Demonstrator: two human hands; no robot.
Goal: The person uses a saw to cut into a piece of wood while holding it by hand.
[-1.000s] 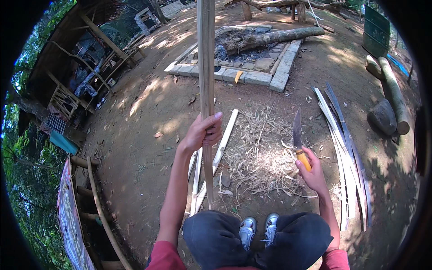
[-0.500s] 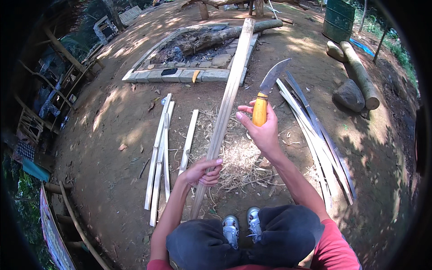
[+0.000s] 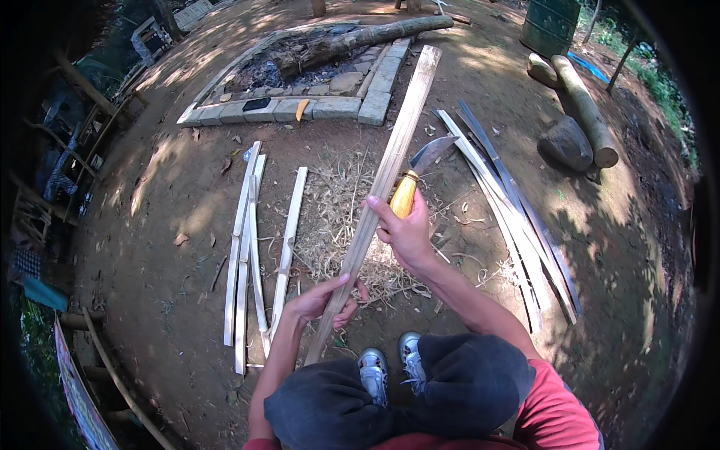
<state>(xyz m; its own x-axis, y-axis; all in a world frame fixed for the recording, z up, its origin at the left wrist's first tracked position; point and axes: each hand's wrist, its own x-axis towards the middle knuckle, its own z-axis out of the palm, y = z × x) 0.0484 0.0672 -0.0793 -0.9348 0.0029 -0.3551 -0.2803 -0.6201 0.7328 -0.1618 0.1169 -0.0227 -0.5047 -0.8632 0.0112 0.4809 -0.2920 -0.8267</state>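
A long split bamboo strip (image 3: 401, 139) slants up and away from between my knees. My left hand (image 3: 319, 301) is closed around its lower part, thumb on the near side. In my right hand (image 3: 411, 236) is a knife (image 3: 403, 195) with a yellow handle and a curved blade that points up and to the right. The right thumb touches the strip's edge about midway along, and the blade lies to the right of the strip, its lower part close by it. Pale shavings (image 3: 330, 240) cover the ground beneath.
Several bamboo strips (image 3: 241, 247) lie on the left, and more strips (image 3: 517, 217) on the right. Ahead is a block-edged fire pit (image 3: 337, 109) with a log (image 3: 360, 41), a phone (image 3: 256, 104) and a curved yellow object (image 3: 301, 110). A rock (image 3: 566, 142) and log (image 3: 589, 112) lie right.
My right hand has moved down and left with the knife, to the strip, and the blade has tilted rightward. The left hand has shifted slightly lower. The view has moved a little.
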